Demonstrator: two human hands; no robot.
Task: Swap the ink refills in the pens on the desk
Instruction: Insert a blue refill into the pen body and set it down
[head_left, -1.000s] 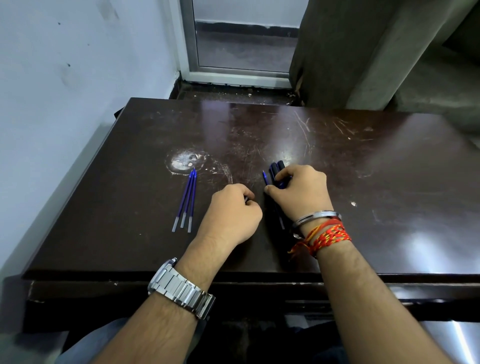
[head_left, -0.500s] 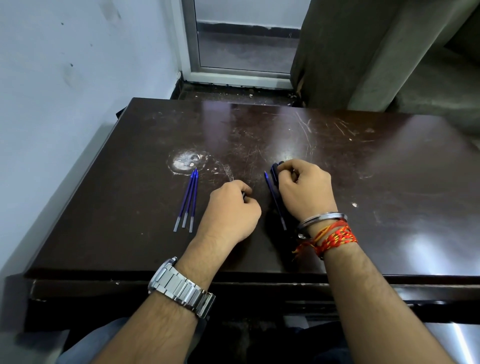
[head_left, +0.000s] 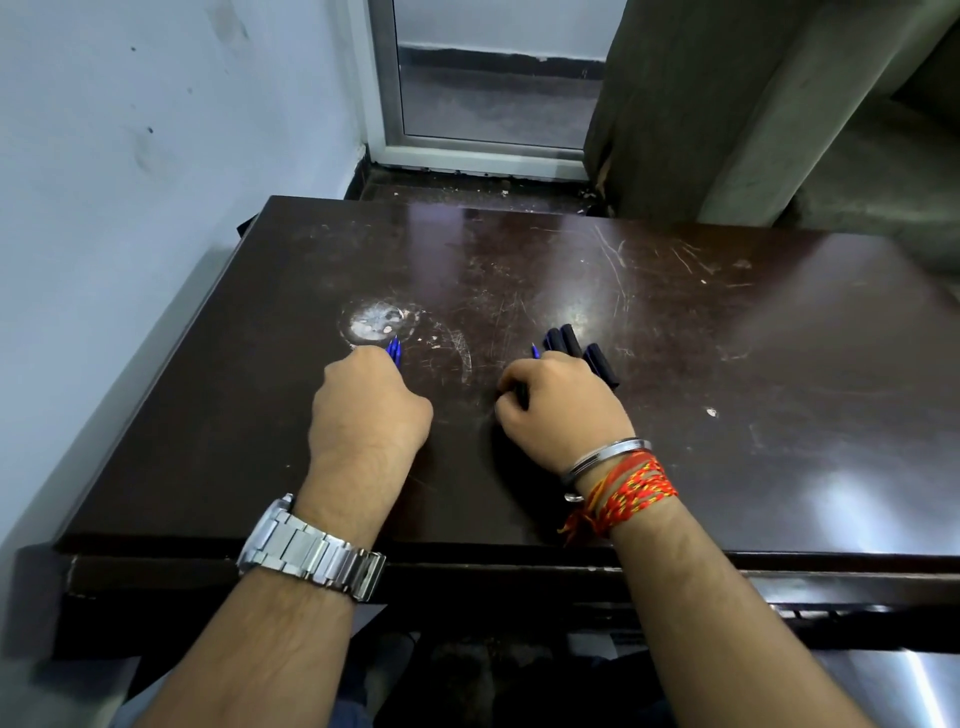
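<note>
Blue ink refills (head_left: 395, 352) lie on the dark desk (head_left: 727, 364) left of centre; only their far tips show past my left hand (head_left: 366, 410). That hand rests knuckles up on them with its fingers curled down over them. Several dark pen barrels (head_left: 569, 340) lie side by side at centre, with one more blue refill tip (head_left: 534, 351) at their left. My right hand (head_left: 558, 410) covers the near ends of the pens, fingers curled, a dark pen part pinched at its thumb.
A pale worn patch (head_left: 371, 322) marks the desk just beyond the refills. A white wall (head_left: 130, 208) runs along the left edge. A window frame (head_left: 467, 150) and a concrete column (head_left: 727, 104) stand behind the desk.
My left hand has moved left from the desk's centre onto the blue refills. My right hand has slid back toward me, uncovering the far ends of the pens.
</note>
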